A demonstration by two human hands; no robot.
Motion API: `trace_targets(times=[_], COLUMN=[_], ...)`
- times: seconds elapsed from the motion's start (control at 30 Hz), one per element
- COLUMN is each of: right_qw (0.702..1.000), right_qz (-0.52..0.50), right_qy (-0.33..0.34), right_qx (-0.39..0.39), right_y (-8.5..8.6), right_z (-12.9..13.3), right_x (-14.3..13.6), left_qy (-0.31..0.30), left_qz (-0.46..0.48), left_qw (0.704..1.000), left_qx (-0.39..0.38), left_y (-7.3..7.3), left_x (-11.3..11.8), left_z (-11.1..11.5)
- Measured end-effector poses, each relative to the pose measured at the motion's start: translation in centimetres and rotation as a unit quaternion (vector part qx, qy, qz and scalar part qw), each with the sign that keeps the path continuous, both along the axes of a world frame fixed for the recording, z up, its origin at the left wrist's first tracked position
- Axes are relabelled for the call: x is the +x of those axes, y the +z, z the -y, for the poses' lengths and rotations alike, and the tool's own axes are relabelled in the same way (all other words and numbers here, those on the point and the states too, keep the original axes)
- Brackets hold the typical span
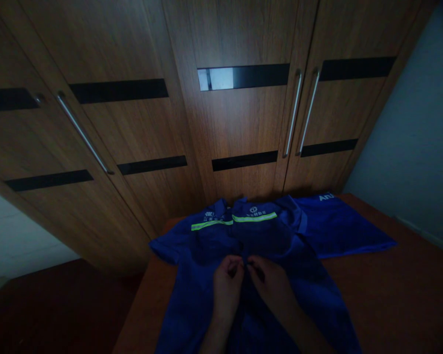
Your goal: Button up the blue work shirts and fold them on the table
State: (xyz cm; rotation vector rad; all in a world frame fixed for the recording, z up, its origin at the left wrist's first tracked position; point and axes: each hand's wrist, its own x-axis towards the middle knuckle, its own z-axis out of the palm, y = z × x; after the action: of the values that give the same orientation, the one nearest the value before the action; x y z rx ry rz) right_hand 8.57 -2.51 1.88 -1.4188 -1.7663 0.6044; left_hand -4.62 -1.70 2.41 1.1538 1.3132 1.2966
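A blue short-sleeved work shirt (195,290) lies spread front side up on a reddish-brown table, with yellow-and-silver reflective strips across its chest. My left hand (229,280) pinches the shirt's front edge near the middle with thumb and forefinger. Right beside it, my right hand (268,278) pinches the opposite front edge, the fingertips of both hands nearly meeting at the centre line. Any button between the fingers is too dark and small to make out. The shirt's lower part runs out of view under my forearms.
A folded bright blue garment (347,226) with white lettering lies to the right, partly under the shirt's sleeve. Behind the table (398,295) stands a wooden wardrobe (239,118) with long metal handles. A pale wall (409,147) rises on the right; dark floor shows at left.
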Motion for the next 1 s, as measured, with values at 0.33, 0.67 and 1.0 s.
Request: trace_targets(times=[0.33,0.67,1.0], right_qw=[0.995,0.983,0.991], right_qz=[0.091,0.156,0.108], right_qy=[0.037,-0.006,-0.004], right_qx=[0.026,0.097,0.085], right_y=[1.2,-0.1,0.2], right_z=[-0.4,0.0,0.2], right_x=[0.5,0.0,0.0], left_qy=[0.006,0.001,0.005], left_qz=[-0.015,0.141,0.207], left_qw=[0.999,0.987,0.974], left_qx=[0.028,-0.077,-0.088], left_y=[-0.3,-0.5,-0.9], left_x=[-0.1,0.4,0.3], left_z=[0.0,0.4,0.6])
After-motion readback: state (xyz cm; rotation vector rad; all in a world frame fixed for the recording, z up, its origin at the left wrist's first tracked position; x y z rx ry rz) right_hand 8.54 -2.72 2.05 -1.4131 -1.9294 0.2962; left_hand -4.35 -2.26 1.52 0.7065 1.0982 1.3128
